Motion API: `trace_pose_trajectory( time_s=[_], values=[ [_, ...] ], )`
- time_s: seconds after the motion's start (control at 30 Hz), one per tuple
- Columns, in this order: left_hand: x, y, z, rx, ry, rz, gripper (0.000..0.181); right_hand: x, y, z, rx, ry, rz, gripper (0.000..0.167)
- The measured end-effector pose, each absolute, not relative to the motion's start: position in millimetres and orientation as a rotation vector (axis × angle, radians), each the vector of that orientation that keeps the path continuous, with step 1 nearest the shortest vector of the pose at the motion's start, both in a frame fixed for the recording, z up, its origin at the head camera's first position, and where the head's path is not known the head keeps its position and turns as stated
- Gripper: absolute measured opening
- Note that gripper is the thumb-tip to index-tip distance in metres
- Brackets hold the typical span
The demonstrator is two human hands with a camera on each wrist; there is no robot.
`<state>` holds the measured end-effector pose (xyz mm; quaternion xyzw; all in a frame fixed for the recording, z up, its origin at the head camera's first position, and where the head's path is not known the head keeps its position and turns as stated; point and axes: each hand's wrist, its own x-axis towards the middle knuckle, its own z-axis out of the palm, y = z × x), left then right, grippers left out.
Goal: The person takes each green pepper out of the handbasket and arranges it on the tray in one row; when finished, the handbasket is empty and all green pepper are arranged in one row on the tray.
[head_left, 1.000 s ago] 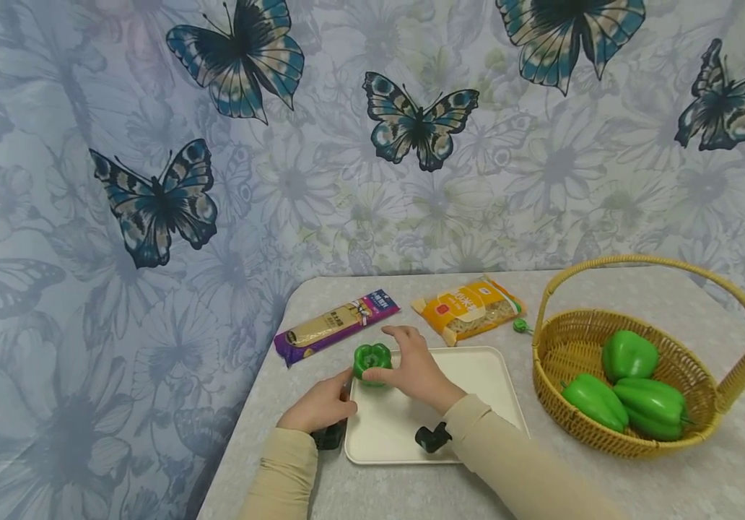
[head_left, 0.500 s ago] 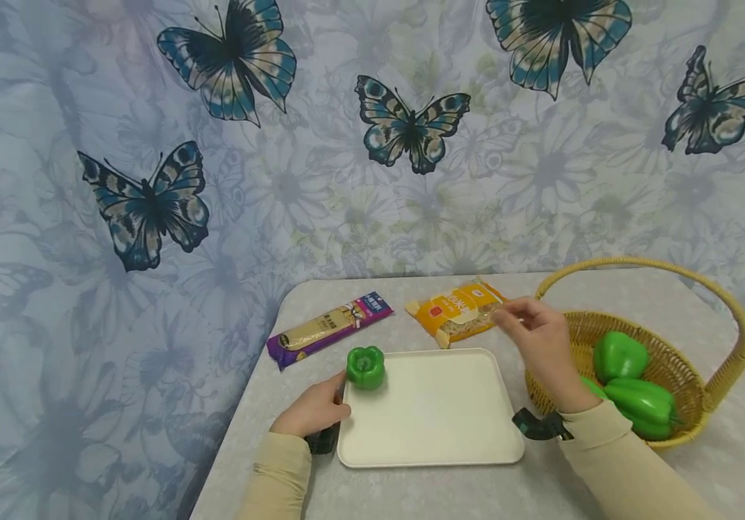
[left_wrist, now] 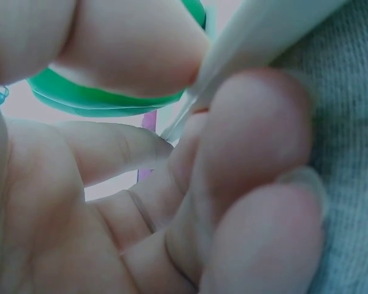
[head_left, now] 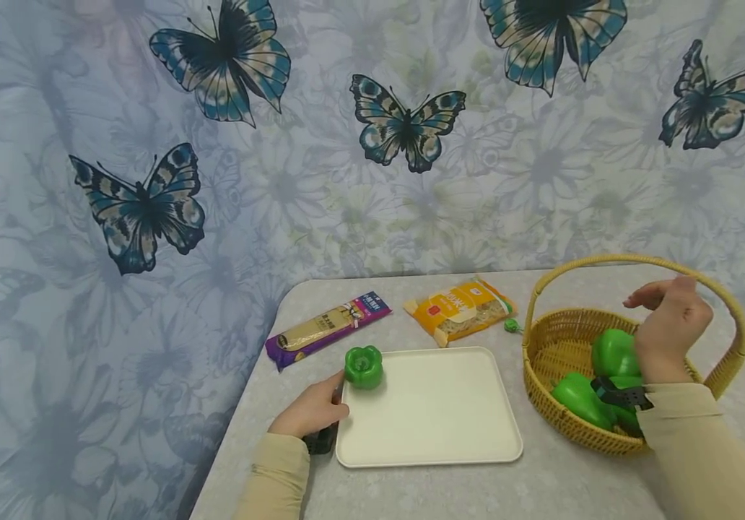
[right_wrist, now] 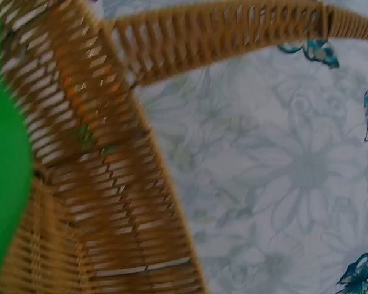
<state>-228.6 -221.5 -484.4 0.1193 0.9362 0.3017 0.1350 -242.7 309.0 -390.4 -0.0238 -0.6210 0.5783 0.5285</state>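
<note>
Atop the surface (head_left: 450, 495), steady the tray (head_left: 434, 408) by its edge, pinched in fingers (left_wrist: 257, 131) of left hand (head_left: 310, 409) near the pepper (head_left: 363, 367) on one corner; guide right hand (head_left: 673, 321), finger pose unclear, clear of the basket handle (head_left: 741, 336).

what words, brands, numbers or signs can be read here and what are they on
Purple packet: printed characters, too small to read surely.
Orange packet: large white characters and finer print, too blurred to quote.
White tray, basket, green pepper on the tray: none seen.
</note>
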Motion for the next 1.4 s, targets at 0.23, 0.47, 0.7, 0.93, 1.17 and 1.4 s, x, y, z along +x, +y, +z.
trace_pose_trajectory(
  time_s=[0.23,0.47,0.7,0.93,1.17,1.4],
  values=[
    [-228,-220,-488,0.359,2.718,0.852,0.084,-240,339,-428,-0.498,-2.194,1.125,0.042],
    [-229,-222,-491,0.36,2.732,0.84,0.085,-241,349,-438,-0.482,-2.67,1.013,0.06],
    [-229,-221,-489,0.373,2.749,0.837,0.085,-241,349,-437,-0.264,-2.98,0.957,0.068],
    [-227,-220,-489,0.375,2.75,0.847,0.086,-245,347,-432,-0.127,-3.102,0.975,0.076],
    [-224,-220,-489,0.352,2.753,0.851,0.086,-247,342,-431,-0.029,-3.109,0.987,0.078],
    [-225,-220,-487,0.349,2.765,0.846,0.087,-249,340,-430,-0.047,-3.152,0.979,0.088]
  ],
)
